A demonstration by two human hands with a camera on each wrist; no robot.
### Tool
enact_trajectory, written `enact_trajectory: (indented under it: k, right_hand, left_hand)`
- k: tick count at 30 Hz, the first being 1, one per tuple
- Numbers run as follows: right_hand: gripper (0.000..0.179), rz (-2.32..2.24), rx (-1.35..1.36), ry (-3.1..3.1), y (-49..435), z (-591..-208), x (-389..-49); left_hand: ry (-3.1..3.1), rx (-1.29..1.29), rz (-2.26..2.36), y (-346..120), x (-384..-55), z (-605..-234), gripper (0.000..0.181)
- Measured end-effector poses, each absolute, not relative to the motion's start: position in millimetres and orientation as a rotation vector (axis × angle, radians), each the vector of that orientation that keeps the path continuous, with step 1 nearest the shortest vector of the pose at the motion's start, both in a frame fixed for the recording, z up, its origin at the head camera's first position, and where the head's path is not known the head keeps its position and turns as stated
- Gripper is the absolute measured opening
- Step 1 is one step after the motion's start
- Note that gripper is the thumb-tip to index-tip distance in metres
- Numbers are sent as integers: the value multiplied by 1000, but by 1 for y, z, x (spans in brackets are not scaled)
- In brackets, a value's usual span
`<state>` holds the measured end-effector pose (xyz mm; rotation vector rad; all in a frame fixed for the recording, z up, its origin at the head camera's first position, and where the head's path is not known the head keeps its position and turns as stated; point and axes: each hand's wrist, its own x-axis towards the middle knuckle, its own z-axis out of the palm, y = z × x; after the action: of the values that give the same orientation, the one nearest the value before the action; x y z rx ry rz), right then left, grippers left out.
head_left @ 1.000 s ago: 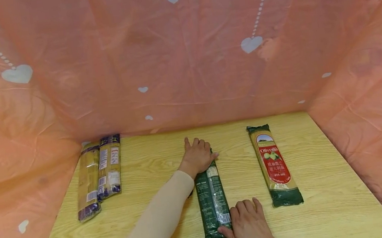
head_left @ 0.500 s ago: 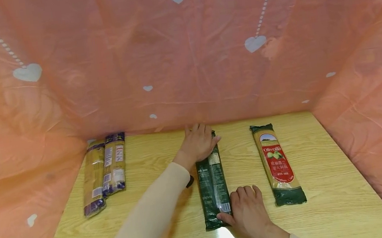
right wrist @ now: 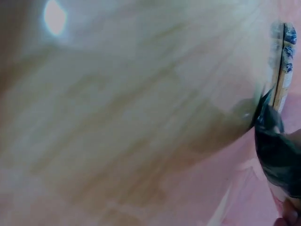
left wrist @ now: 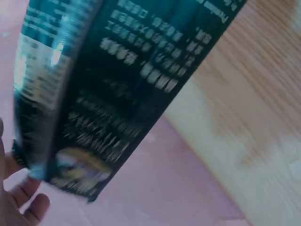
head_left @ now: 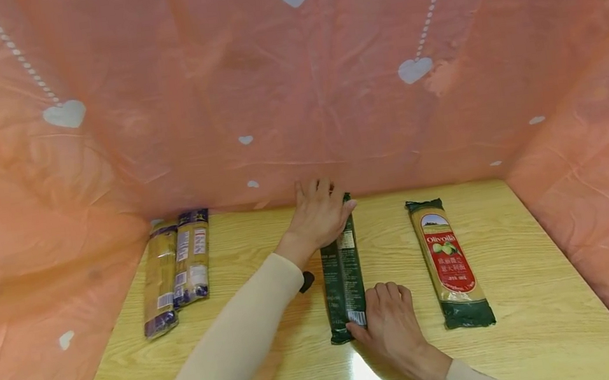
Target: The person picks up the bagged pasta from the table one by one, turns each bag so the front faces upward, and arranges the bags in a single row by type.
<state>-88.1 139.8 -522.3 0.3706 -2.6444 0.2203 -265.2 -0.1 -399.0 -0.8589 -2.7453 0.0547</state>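
Note:
A dark green spaghetti pack (head_left: 343, 281) lies back side up near the middle of the table, its length pointing away from me. My left hand (head_left: 319, 217) grips its far end, thumb along the right edge. Down at the near right corner, my right hand (head_left: 394, 326) holds the pack with the thumb on top and the fingers bent beside it. In the left wrist view the pack's printed back (left wrist: 113, 84) fills the upper left, with fingertips (left wrist: 37, 207) by its end. The right wrist view catches only the pack's dark end (right wrist: 277, 160) and a bit of hand.
Another spaghetti pack (head_left: 450, 264) with a red label lies face up to the right. Two purple-ended noodle packs (head_left: 160, 279) lie side by side at the far left. A pink cloth (head_left: 376, 123) with hearts rises behind the wooden table (head_left: 283, 379) and at both sides.
Both hands have moved the green pack away from me, toward the table's far edge. The view has shifted slightly left. The other packs stay in place on the table.

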Motion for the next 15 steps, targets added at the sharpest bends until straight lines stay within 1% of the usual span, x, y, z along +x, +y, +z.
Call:
enact_trajectory:
  k: [2, 7, 10, 15]
  right_hand:
    - [59, 219, 388, -2592, 140, -522, -90]
    - [43, 173, 455, -2497, 142, -518, -93]
    - [40, 111, 483, -2475, 144, -516, -94]
    - [33, -13, 518, -2412, 141, -516, -95]
  left_hand:
    - [-2770, -832, 60, 1, -263, -396, 55]
    - [-2858, -717, 43, -1, -261, -395, 59]
    - [-2852, -662, 103, -4, -262, -397, 64]
    - [-2866, -592, 55, -7, -265, -403, 72]
